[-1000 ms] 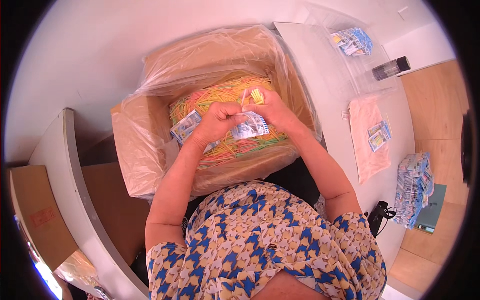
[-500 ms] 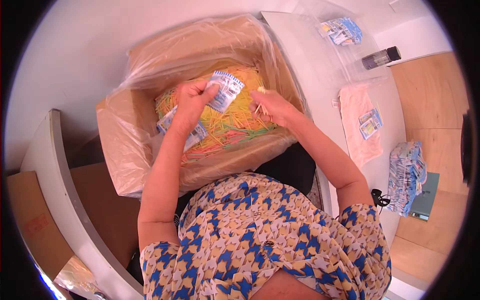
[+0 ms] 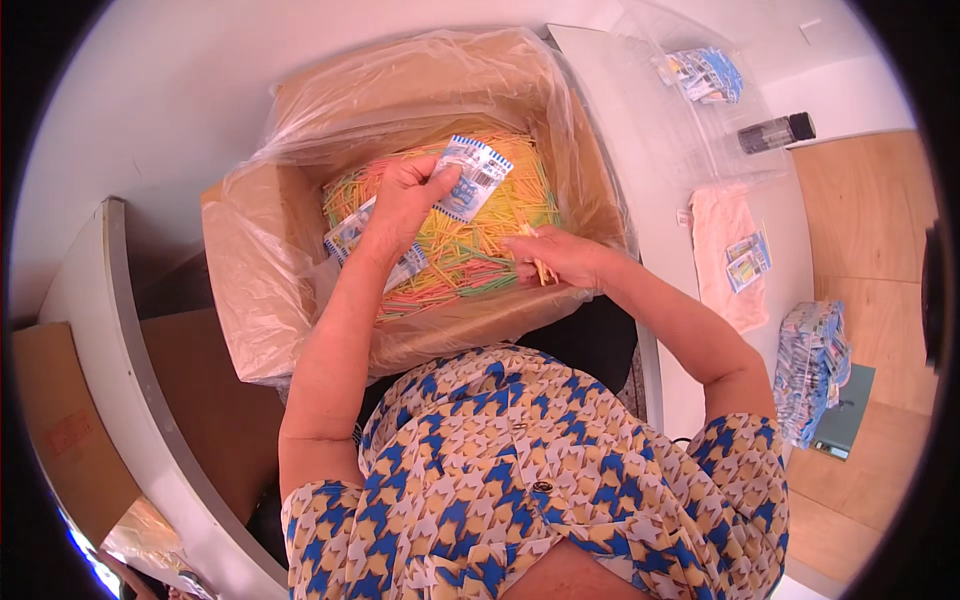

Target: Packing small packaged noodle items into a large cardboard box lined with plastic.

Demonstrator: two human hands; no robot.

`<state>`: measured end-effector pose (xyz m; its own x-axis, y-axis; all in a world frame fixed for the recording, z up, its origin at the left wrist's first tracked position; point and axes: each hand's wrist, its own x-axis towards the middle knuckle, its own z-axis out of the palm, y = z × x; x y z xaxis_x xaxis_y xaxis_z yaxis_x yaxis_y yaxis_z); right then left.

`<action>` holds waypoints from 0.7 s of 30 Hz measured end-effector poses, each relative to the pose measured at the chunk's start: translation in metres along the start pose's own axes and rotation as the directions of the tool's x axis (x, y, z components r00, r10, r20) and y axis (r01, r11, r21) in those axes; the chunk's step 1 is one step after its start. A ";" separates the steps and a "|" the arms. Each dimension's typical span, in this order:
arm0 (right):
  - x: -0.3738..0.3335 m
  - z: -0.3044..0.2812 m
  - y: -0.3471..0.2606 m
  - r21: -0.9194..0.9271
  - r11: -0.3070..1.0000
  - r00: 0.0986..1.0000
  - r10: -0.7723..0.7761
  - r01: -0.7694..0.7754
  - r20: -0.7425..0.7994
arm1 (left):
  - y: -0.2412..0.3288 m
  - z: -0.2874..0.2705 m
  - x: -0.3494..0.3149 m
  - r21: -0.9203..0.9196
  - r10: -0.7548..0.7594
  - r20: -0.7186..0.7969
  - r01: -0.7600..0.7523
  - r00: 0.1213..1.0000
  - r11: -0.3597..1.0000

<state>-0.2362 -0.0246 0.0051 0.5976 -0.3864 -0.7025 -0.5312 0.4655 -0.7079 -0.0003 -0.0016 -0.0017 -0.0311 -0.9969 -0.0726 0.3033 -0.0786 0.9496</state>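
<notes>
My left hand [image 3: 405, 208] is closed on a small clear-and-blue packet [image 3: 478, 178], pinched between thumb and fingers above an open cardboard box [image 3: 262, 215]. Thin pastel sticks [image 3: 470, 268] in yellow, pink and green fill the box. Under my left wrist, more blue-and-white packets [image 3: 408, 270] lie on the sticks. My right hand [image 3: 568, 258] hovers at the near right of the box, its fingers curled round a few thin sticks [image 3: 545, 272].
Clear plastic lines the box and hangs over its rim. On the white table [image 3: 670, 240] to the right are a pink cloth [image 3: 722, 210] with packets, a transparent bin [image 3: 690, 130] holding packets, a dark-capped bottle [image 3: 775, 133] and a stack of packets [image 3: 810, 365].
My right hand has come down and toward me, still with sticks in its fingers. My left hand keeps the packet almost in place. The whole view has shifted slightly.
</notes>
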 end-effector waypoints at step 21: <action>-0.027 0.001 -0.094 -0.050 0.865 0.738 -0.454 0.499 -0.499 | -0.006 0.000 -0.005 0.140 -0.030 0.038 0.025 0.999 0.990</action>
<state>-0.2016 -0.0573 0.0905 0.3830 -0.8937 -0.2338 -0.1915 0.1708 -0.9665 -0.0019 0.0036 -0.0067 -0.0761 -0.9931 -0.0897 0.1666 -0.1013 0.9808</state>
